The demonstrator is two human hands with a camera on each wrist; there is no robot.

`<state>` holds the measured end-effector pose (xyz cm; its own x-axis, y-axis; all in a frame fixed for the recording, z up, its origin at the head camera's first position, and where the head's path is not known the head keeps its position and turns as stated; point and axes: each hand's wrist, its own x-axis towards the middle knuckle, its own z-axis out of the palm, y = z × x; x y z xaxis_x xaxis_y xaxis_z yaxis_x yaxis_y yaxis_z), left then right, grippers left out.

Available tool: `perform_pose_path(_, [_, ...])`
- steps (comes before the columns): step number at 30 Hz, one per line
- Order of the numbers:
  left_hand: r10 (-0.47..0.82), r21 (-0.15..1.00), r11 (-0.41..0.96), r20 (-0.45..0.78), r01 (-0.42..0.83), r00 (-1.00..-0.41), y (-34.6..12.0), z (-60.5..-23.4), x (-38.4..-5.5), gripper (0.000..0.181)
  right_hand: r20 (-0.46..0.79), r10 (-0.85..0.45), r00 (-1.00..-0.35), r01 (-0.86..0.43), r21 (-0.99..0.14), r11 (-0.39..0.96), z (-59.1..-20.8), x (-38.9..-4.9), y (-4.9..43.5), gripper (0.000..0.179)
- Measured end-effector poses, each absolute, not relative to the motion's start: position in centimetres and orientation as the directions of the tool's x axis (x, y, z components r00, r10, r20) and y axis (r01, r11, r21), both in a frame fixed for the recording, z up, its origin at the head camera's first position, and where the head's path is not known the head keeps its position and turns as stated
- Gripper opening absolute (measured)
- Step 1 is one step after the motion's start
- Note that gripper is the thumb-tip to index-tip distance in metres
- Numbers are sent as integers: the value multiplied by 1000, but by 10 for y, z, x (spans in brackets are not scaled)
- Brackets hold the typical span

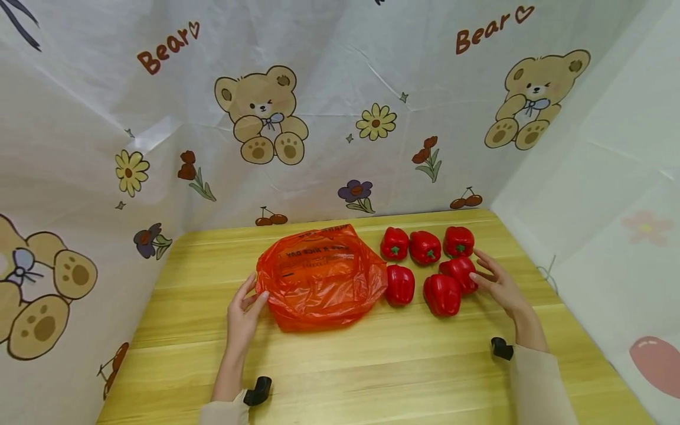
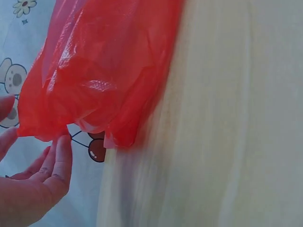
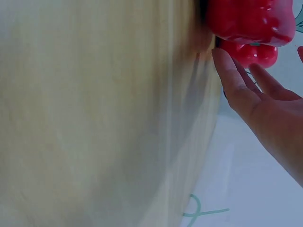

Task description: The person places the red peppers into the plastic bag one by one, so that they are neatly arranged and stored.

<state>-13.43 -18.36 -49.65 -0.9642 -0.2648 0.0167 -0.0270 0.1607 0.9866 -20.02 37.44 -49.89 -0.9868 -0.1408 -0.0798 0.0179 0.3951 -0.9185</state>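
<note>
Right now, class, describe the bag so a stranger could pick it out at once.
On the wood-grain table, look towards the far edge. Between the left hand and six red peppers sits the bag. Unlike the solid peppers, it is thin, crinkled, orange-red plastic.

I see the left hand (image 1: 245,310) with its thumb (image 1: 260,301) parted from the fingers (image 2: 63,161), bare wrist (image 1: 234,357) just behind; well apart from it, the right hand (image 1: 503,290) extends its fingers, sleeved forearm (image 1: 542,383) behind
</note>
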Motion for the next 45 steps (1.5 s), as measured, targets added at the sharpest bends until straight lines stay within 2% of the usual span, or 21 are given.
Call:
perform_pose_path(9, [-426,995,99,67,27,-902,-177,-508,-138,41,-131,-182,-975,50,-918,393,-508,-205,377,67])
perform_pose_path(14, [-521,995,97,82,37,-850,-174,-509,-140,31,-124,-155,-980,54,-920,389,-512,-207,377,66])
perform_pose_path(18, [-554,995,100,79,28,-829,-173,-509,-141,28,-117,-128,-985,64,-932,358,-513,-208,376,66])
perform_pose_path(25, [-573,994,108,83,26,-816,-172,-510,-141,26,-106,-88,-991,75,-949,306,-514,-204,373,65])
perform_pose_path(36, [-564,995,95,55,2,-824,-172,-510,-142,26,-85,-25,-996,71,-933,353,-510,-199,373,64])
perform_pose_path(45, [-564,997,82,52,6,-824,-171,-510,-143,26,-35,15,-999,38,-973,226,-487,-198,370,62])
